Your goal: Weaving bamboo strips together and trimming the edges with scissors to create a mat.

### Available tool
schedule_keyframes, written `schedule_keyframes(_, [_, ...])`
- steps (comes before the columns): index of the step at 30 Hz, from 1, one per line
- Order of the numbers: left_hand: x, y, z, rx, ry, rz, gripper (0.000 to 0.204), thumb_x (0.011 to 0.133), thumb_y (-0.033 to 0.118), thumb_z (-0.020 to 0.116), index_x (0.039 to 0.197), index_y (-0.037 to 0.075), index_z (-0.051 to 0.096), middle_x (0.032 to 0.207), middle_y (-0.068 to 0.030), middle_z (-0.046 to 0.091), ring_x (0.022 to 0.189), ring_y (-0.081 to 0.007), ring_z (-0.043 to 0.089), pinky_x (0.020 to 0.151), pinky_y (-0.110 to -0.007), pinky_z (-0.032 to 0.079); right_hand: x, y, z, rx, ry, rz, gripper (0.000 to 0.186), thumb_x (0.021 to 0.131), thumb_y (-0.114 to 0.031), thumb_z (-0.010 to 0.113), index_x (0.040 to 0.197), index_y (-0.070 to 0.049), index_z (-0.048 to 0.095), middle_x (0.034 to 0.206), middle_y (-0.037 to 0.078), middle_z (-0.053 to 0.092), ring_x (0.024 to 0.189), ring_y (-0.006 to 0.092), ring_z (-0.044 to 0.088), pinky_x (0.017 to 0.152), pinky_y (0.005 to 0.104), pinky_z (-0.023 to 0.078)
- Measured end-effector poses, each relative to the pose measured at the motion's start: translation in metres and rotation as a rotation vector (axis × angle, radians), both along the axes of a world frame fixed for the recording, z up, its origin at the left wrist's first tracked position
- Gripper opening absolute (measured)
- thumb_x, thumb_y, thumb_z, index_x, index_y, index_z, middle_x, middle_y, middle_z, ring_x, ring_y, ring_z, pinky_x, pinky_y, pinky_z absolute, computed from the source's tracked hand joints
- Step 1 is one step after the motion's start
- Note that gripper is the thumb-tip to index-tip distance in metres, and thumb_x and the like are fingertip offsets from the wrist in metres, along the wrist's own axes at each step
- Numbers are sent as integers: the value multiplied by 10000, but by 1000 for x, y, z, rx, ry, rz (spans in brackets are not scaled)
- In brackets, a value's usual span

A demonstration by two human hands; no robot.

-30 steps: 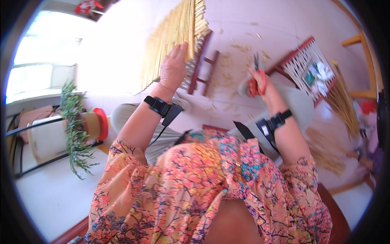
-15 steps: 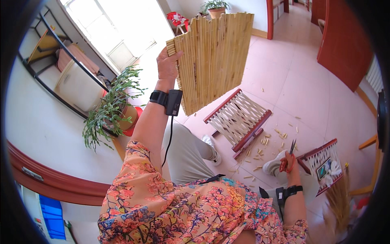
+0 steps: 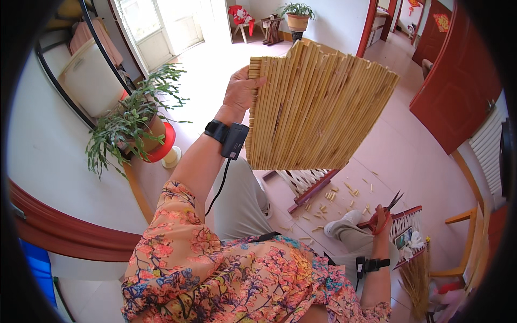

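My left hand (image 3: 239,94) is raised and closed on the left edge of a mat of tan plant stalks (image 3: 318,113) laid side by side. The mat's upper edge is ragged, with stalk ends of differing lengths; its lower edge runs fairly even. Low on the right, my right hand (image 3: 381,219) grips a pair of scissors (image 3: 396,200) with red handles, dark blades slightly apart and pointing away from me. The scissors are well apart from the mat. Beneath the mat, a folding stool (image 3: 318,189) with white cord webbing is partly hidden.
Short cut stalk pieces (image 3: 323,210) litter the pink tiles by my shoe (image 3: 344,222). At right stands another corded stool (image 3: 412,218) carrying a phone (image 3: 403,237) and white cloth, beside a straw broom (image 3: 414,280). Potted plants (image 3: 148,118) stand left; a red door (image 3: 458,81) is at right.
The mat has swung right and turned, its flat face now wider in view and covering more of the stool. The scissors' blades show farther apart. My view has shifted.
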State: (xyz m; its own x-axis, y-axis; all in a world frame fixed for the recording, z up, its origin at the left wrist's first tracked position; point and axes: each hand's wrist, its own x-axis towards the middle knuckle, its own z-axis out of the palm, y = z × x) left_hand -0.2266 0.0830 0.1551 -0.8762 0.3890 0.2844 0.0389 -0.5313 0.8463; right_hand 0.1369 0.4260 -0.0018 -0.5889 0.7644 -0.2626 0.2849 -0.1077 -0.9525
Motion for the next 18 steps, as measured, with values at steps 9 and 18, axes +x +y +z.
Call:
schedule_keyframes(9, [-11, -16, -27, 11, -40, -74, 342, 714, -77, 590, 1051, -23, 561, 974, -99, 631, 858, -173, 610, 794, -290, 479, -29, 10, 42, 296, 62, 23, 262, 832, -278, 586, 904, -26, 564, 731, 10, 520, 605, 86, 431, 541, 221, 347])
schedule_keyframes(18, [-15, -36, -24, -208, 65, -45, 363, 682, -54, 611, 1038, 16, 594, 960, -66, 643, 863, -141, 591, 842, -268, 427, -88, 49, 68, 379, 122, 61, 348, 826, -216, 611, 1055, 33, 531, 869, 41, 538, 681, 101, 441, 617, 233, 385])
